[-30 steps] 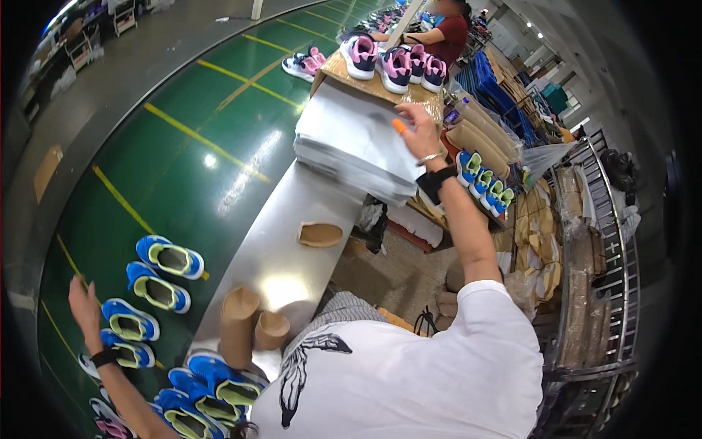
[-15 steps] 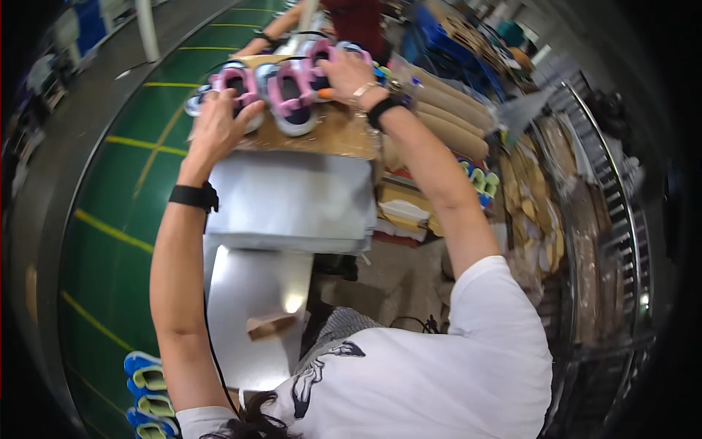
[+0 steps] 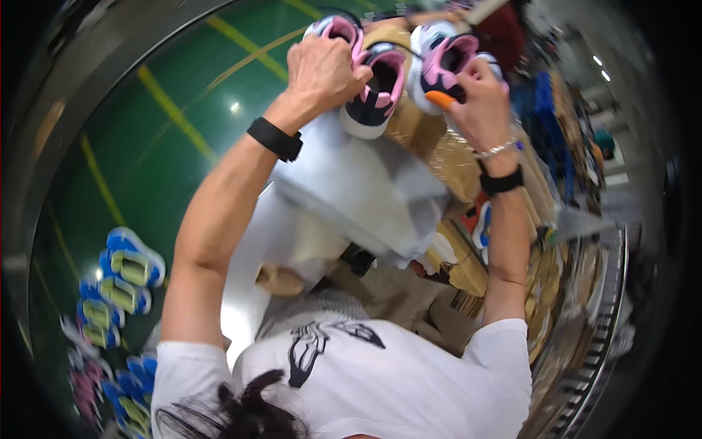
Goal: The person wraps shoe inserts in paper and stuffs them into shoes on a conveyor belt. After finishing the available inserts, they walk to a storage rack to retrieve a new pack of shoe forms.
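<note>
Several pink, navy and white sneakers are bunched in two groups at the top. My left hand (image 3: 325, 72) is closed on a pair, its fingers inside the farther sneaker (image 3: 342, 31) and its thumb at the collar of the nearer sneaker (image 3: 374, 91). To the right, my right hand (image 3: 482, 102) grips another sneaker (image 3: 442, 67) by its collar. An orange cover sits on its thumb. Part of one more sneaker shows behind those fingers. Below the shoes lie brown cardboard (image 3: 459, 164) and a stack of pale grey sheets (image 3: 358, 183).
A green conveyor belt (image 3: 175, 157) with yellow lines runs along the left. Blue and lime shoes (image 3: 121, 289) stand on it at lower left. Cardboard pieces (image 3: 457, 263) and a metal rack (image 3: 603, 314) are at the right. Another person's arm (image 3: 431, 16) reaches in at the far side.
The view has swung, and the shoes now sit higher and farther right in it. A gap has opened between the two groups. Both hands have closed more firmly on the collars.
</note>
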`<state>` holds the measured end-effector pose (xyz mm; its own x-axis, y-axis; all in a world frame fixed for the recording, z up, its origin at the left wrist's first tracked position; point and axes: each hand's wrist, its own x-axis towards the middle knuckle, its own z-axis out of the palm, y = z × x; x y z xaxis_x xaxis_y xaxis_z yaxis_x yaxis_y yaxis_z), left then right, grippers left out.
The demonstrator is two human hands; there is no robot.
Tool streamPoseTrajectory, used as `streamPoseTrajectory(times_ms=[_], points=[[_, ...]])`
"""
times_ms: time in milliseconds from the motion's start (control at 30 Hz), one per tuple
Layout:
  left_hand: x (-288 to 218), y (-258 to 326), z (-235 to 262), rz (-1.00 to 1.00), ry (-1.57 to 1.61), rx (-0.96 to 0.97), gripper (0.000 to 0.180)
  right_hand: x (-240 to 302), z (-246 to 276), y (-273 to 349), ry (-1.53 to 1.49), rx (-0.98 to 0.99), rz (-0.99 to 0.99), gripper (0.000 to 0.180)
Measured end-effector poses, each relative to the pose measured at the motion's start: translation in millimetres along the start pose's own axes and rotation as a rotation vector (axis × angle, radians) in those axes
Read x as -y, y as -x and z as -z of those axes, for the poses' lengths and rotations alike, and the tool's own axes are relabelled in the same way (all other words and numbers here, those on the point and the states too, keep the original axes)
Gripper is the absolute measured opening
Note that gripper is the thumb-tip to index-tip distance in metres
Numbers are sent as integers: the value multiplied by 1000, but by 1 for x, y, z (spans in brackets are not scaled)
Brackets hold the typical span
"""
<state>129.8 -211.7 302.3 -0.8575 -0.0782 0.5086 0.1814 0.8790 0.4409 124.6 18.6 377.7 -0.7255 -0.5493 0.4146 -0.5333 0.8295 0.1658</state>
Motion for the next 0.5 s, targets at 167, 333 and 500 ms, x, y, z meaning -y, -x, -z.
streamPoseTrajectory(times_ms=[167,333,500], points=[[120,92,63,269,-339,-70,33,141,-30,-46,-206,-105,362,33],[216,203,88,763,-399,270,33,282,-171,-50,-407,86,570,29],[178,297,134,610,-123,-63,14,335,-295,15,-480,319,757,39]])
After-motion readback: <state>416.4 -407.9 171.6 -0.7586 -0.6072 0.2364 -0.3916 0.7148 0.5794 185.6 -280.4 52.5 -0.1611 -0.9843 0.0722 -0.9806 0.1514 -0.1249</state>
